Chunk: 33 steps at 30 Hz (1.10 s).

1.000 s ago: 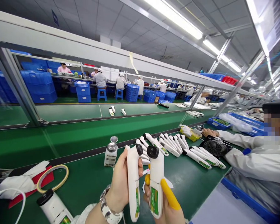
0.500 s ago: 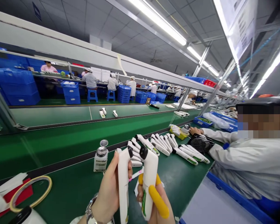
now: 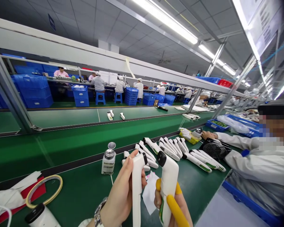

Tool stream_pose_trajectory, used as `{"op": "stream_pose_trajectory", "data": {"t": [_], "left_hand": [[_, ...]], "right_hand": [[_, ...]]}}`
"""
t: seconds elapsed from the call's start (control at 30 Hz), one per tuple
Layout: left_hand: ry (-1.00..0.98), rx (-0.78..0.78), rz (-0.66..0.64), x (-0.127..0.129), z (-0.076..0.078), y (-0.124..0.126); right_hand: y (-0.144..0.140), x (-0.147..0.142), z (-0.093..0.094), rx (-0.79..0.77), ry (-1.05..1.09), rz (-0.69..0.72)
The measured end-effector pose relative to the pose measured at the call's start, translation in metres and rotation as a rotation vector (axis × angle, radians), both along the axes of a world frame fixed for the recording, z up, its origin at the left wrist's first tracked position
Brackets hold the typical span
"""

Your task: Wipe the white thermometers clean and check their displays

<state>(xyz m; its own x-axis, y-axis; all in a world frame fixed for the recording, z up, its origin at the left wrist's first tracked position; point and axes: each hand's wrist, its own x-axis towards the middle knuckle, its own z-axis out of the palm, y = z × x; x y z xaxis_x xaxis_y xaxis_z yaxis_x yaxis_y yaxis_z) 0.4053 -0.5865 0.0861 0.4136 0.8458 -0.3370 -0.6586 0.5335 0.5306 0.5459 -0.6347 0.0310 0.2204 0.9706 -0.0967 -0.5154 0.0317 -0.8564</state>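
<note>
Left hand (image 3: 119,197) fingers wrapped round white handheld device (image 3: 136,186), right hand (image 3: 174,206) fingers gripping second device (image 3: 167,184).

Bare green bench (image 3: 85,186) left, bottle (image 3: 108,161) ahead, white devices (image 3: 177,149) crowding right

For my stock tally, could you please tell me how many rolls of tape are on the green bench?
1: the roll of tape lies flat at the bench's left end, partly over a red sheet. Others may be hidden outside the picture.
</note>
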Motion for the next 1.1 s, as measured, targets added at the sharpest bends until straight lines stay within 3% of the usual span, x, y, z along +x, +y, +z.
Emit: {"op": "stream_pose_trajectory", "data": {"t": [0.1,0.33,1.1], "left_hand": [[0.012,0.005,-0.001,0.001,0.000,-0.001],[0.038,0.019,0.006,0.002,0.002,-0.001],[0.090,0.153,0.023,0.000,0.002,-0.003]], "right_hand": [[0.000,-0.001,0.003,-0.022,0.020,-0.006],[-0.004,0.002,0.018,-0.117,0.212,-0.194],[-0.007,-0.001,0.019,-0.127,0.160,-0.180]]}}
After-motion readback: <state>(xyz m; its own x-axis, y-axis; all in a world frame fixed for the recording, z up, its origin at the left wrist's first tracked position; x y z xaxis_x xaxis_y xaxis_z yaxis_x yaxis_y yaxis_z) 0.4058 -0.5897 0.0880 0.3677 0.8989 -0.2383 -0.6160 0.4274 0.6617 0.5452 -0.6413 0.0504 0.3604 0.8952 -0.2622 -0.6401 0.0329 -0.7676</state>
